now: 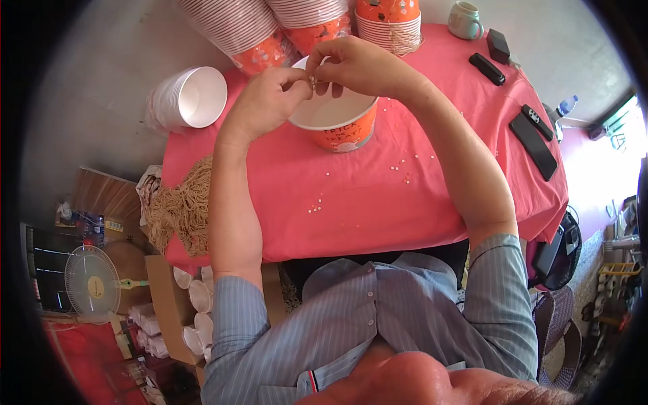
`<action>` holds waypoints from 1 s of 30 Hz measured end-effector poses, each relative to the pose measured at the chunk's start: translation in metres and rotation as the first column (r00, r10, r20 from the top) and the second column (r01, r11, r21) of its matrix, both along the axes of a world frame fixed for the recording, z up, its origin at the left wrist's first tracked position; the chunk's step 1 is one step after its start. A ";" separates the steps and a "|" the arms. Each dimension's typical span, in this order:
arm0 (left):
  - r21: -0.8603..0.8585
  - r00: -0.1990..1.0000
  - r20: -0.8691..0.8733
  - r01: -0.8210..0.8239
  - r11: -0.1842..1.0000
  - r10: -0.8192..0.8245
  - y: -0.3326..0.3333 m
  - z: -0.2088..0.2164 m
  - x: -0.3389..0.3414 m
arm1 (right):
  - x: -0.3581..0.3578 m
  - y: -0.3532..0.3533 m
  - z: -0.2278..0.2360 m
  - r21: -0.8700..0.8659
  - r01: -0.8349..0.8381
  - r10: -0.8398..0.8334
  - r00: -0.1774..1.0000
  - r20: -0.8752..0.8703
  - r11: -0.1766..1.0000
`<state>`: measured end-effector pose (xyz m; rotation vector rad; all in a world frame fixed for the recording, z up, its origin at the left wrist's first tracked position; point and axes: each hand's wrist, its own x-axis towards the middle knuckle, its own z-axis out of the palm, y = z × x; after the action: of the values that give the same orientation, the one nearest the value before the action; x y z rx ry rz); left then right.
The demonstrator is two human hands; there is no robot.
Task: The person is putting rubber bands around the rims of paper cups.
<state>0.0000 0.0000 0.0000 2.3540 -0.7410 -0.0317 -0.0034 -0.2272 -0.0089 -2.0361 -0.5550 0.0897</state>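
- The tabletop point(398, 216) is covered with a rumpled pink-red cloth.
- At its far edge stand three stacks of nested orange-and-white buckets: a left stack point(233, 30) and a middle stack point(312, 23), both leaning in clear wrap, and a right stack point(388, 30), close behind the right hand.
- A sleeve of white tubs point(202, 98) lies on its side at the far left, open end toward the right.
- A loose heap of tan twine point(185, 202) spills over the left edge, beside the left forearm.
- A pale green mug point(464, 21), two small black objects point(487, 69), a dark remote point(537, 122) and a flat black slab point(533, 146) line the right side.
- Small white and orange dots point(315, 205) are scattered on the cloth, near side and right.
- One orange bucket point(347, 137) stands upright, mouth up, directly beneath both hands, which hide part of its rim.
- The left hand point(266, 101) has thumb and forefinger closed together, pinching a small pale piece point(312, 82) above the bucket's mouth.
- The right hand point(351, 67) arches over it, fingers point(327, 70) bent, the tips close to that piece; whether they grip it, I cannot tell.
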 end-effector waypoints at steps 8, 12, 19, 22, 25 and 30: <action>-0.003 0.999 0.011 0.032 0.999 -0.031 0.001 -0.001 0.002 | 0.002 0.000 -0.002 0.049 -0.011 0.010 1.000 0.008 0.999; 0.014 1.000 0.004 0.002 1.000 -0.002 -0.002 0.000 0.000 | 0.003 0.000 -0.003 0.047 -0.014 0.013 1.000 0.019 0.999; 0.009 1.000 0.024 0.014 1.000 -0.014 0.000 -0.003 0.003 | 0.003 0.001 -0.002 0.020 -0.012 0.012 1.000 0.029 1.000; 0.046 1.000 -0.001 0.023 0.999 -0.023 0.002 0.001 0.005 | 0.005 0.000 -0.005 0.023 -0.017 0.017 0.999 0.028 1.000; 0.081 0.999 -0.026 0.027 0.996 -0.025 0.003 0.003 0.004 | 0.005 0.001 -0.004 0.015 -0.017 0.016 0.999 0.033 1.000; -0.003 0.994 -0.091 0.068 0.998 -0.068 0.009 0.008 0.005 | 0.004 0.000 -0.003 0.032 -0.008 0.007 1.000 0.021 0.999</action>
<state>0.0048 0.0090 0.0078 2.3103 -0.7758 -0.1668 0.0008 -0.2268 -0.0115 -2.0056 -0.5740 0.0636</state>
